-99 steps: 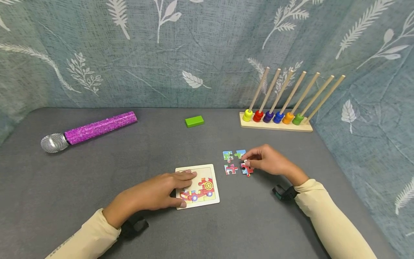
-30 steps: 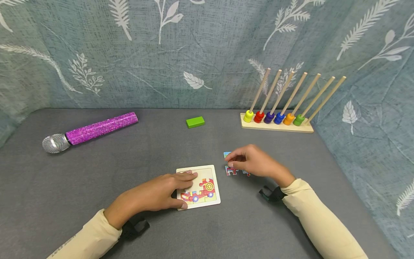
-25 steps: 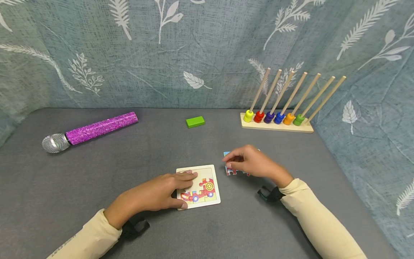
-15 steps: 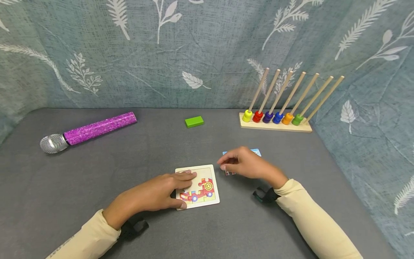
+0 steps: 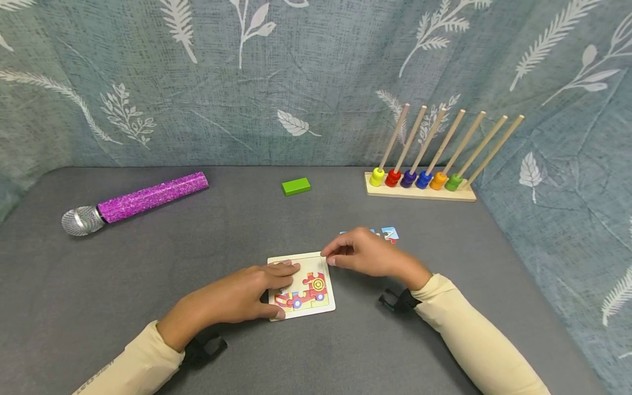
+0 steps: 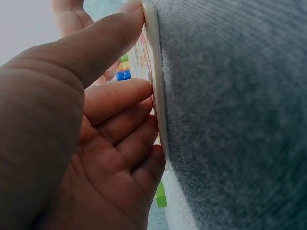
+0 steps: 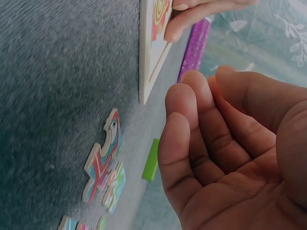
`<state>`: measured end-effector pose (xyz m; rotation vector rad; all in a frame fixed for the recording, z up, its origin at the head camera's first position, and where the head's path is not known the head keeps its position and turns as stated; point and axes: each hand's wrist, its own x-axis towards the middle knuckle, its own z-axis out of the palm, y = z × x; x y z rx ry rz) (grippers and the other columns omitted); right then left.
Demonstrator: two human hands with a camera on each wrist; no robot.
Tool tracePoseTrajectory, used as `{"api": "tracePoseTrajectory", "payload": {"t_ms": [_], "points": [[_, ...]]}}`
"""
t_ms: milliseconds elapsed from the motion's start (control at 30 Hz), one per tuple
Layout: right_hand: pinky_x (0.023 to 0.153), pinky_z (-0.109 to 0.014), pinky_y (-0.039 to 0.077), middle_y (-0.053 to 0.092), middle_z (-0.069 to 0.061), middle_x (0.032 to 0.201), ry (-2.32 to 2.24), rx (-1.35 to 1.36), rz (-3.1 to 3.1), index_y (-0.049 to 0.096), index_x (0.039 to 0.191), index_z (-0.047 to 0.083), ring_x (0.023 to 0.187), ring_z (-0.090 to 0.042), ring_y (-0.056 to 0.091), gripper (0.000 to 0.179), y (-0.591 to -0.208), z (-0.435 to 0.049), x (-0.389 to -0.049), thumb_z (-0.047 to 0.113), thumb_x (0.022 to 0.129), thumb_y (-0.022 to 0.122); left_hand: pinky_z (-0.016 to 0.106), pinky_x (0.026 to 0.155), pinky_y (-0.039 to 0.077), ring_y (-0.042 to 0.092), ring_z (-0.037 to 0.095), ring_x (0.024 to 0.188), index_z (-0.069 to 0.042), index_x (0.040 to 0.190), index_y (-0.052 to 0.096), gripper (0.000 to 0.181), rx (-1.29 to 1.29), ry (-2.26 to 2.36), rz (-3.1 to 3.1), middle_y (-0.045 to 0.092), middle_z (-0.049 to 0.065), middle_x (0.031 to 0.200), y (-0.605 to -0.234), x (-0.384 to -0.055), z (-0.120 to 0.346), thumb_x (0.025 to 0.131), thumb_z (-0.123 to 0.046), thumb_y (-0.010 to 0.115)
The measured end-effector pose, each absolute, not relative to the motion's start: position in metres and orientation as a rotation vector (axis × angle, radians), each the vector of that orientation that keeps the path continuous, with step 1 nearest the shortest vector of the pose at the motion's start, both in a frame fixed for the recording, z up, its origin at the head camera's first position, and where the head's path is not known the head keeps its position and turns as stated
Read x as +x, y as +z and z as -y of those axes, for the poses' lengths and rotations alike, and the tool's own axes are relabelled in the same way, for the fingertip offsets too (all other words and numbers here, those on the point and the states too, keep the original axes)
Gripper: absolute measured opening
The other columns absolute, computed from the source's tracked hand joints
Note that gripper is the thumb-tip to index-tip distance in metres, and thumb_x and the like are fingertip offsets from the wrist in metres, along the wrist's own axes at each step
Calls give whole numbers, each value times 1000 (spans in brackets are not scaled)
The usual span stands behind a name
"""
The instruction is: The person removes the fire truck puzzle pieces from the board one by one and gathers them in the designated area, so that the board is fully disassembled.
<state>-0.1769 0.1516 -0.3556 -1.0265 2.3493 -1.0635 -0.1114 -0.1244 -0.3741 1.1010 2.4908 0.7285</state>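
A small square wooden puzzle board [image 5: 302,315] lies on the table, with fitted pieces forming part of a red vehicle with round wheels [image 5: 308,296]. My left hand [image 5: 247,291] rests on its left side, thumb toward the near edge and fingers spread over the face. By the board's upper right corner is my right hand [image 5: 367,252], fingers loosely bent and thumb close to the index finger. No piece shows between them in the right wrist view. Loose jigsaw pieces [image 5: 389,233] lie beyond and under this hand, partly hidden in the head view; a red and blue piece [image 7: 104,158] shows beside it.
A glittery purple microphone [image 5: 135,198] lies at the back left. The green block [image 5: 296,186] sits near the back edge. At the back right stands a wooden peg stand [image 5: 419,189] with coloured beads. A patterned curtain [image 5: 316,82] hangs behind the grey table [image 5: 197,252].
My right hand has moved left and nearer, from over the loose pieces to the board's upper right corner. The piece at the far right shows again. My left hand has stayed on the board.
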Motion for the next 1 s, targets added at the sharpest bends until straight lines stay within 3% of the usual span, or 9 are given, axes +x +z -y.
{"api": "tracePoseTrajectory", "payload": {"t_ms": [333,700,1000], "points": [[70,-25,52,71,3,98,-1079,-1065,-2292,73,107,4,82,-7,62,17,-351,-142,-175,10,94,65,48,108,33,35,28,139,2,136,54,63,1110,721,-2490,39,10,151,-372,-112,125,85,-26,76],[82,-23,53,70,-3,104,-1087,-1094,-2234,72,107,1,95,-7,65,17,-357,-134,-174,5,93,65,49,108,33,34,29,139,1,137,53,62,1116,710,-2486,38,10,152,-373,-112,125,86,-26,75],[80,-25,54,70,-6,102,-1101,-1064,-2168,70,108,-2,91,-6,65,18,-360,-132,-173,2,92,64,49,107,34,36,29,138,1,136,54,62,1117,707,-2507,40,10,151,-374,-111,124,85,-25,76]]}}
